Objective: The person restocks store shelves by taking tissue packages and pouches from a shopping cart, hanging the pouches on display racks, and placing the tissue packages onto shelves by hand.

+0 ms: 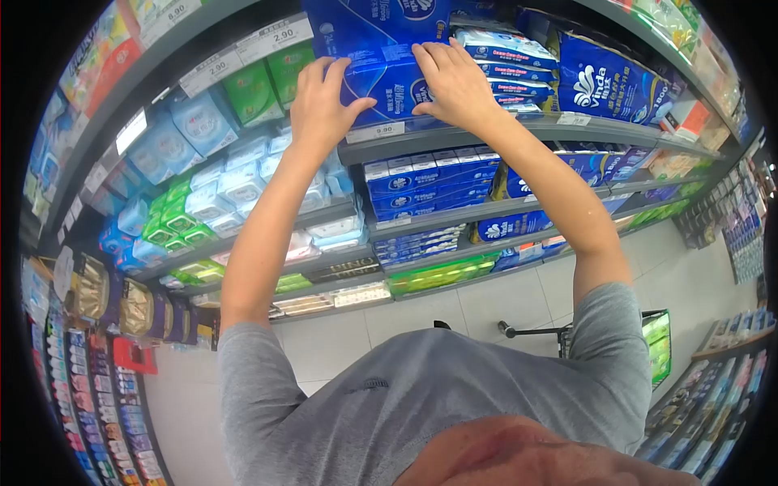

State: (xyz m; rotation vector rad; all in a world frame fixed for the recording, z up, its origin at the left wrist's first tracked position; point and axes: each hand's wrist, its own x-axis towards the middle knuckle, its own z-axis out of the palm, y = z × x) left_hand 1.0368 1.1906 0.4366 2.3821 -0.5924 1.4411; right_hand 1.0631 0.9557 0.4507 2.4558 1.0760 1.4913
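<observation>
Both arms reach up to a blue tissue pack point(387, 87) on the upper shelf. My left hand point(322, 101) lies at the pack's left side, its thumb and fingers curved round the corner. On the right side, my right hand point(455, 85) has its fingers over the top edge and its thumb on the front. The pack sits just above a price tag point(375, 132). Another blue pack point(377, 23) stands above and behind it. To the right of my right hand are stacked white-and-blue packs point(506, 53) and a large blue Vinda bag point(608, 81).
Lower shelves hold blue tissue boxes point(433, 182) and green packs point(446, 274). Wipes packs point(243, 185) fill the shelves at left. A cart point(658, 348) with a green item stands on the tiled floor at right. More shelving lines both sides.
</observation>
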